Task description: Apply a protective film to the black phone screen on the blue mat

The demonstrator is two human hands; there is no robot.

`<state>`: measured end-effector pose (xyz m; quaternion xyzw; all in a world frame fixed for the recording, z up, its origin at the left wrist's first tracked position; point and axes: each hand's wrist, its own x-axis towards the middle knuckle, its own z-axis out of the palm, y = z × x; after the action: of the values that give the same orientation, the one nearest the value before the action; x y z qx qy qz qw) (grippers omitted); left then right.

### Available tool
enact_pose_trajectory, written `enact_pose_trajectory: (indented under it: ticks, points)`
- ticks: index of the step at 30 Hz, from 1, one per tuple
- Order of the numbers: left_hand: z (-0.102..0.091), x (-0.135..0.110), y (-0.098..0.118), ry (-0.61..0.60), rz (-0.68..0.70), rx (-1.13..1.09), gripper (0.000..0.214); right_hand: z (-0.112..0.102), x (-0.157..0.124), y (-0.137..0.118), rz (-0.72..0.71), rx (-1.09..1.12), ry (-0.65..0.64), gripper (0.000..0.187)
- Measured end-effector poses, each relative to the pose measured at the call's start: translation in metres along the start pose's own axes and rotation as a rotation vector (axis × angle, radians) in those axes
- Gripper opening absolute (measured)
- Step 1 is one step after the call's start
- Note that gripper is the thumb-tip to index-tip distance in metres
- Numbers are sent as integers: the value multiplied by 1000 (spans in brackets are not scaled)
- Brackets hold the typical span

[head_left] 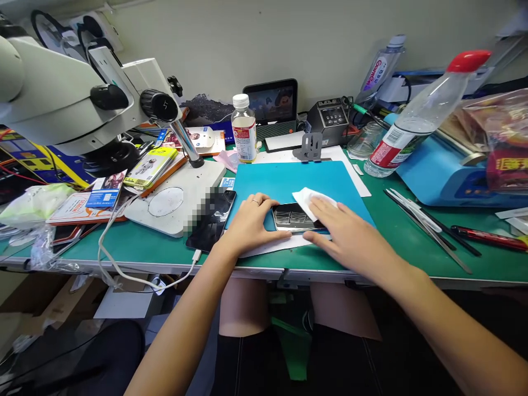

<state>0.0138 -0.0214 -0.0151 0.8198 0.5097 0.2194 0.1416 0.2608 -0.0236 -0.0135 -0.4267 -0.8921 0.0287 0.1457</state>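
Note:
A dark, glossy smartphone [291, 217] with light streaky reflections lies flat on the blue mat [272, 179], close to the table's front edge. My left hand [252, 224] grips its left end between the thumb at the near edge and the fingers at the far side. With its fingers pressed on a folded white wipe [306, 199], my right hand [346, 232] covers the phone's right end. That thumb rests by the near edge. A strip of white paper [268, 246] shows beneath the hands.
To the left, a second black phone [220, 212] has a white cable [124, 278] by its lower end. A microscope [49, 93] overhangs its white base [190, 187]. A red-capped bottle [408, 135], tweezers [429, 231] and a blue machine [437, 173] stand or lie right.

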Motion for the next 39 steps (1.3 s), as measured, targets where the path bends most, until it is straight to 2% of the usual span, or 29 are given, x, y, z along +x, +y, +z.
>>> enact_pose_trajectory:
  ticks: [2, 5, 8, 12, 15, 21, 28, 35, 39]
  points:
    - [0, 1, 0, 2, -5, 2, 65, -1, 12, 11, 19, 15, -38, 71]
    - [0, 0, 0, 3, -10, 3, 64, -1, 24, 12, -28, 62, -92, 71]
    - [0, 0, 0, 1, -5, 4, 62, -1, 16, 8, -64, 70, -82, 73]
    - [-1, 1, 0, -3, -10, 3, 63, -5, -5, 22, -54, 28, -71, 68]
    - [-2, 2, 0, -7, -23, -2, 63, -7, -1, 30, -53, -11, -83, 68]
    - [0, 0, -3, 8, 3, 15, 65, 1, 25, 7, -97, 3, -85, 75]
    - [-1, 1, -2, 2, 4, 22, 65, 1, -10, 3, -94, -3, -1, 75]
    - [-1, -2, 0, 31, 6, 52, 62, 4, 25, -23, -87, 1, -31, 74]
    - [-1, -4, 1, 54, -12, 40, 74, 5, 13, -38, -126, 31, 24, 78]
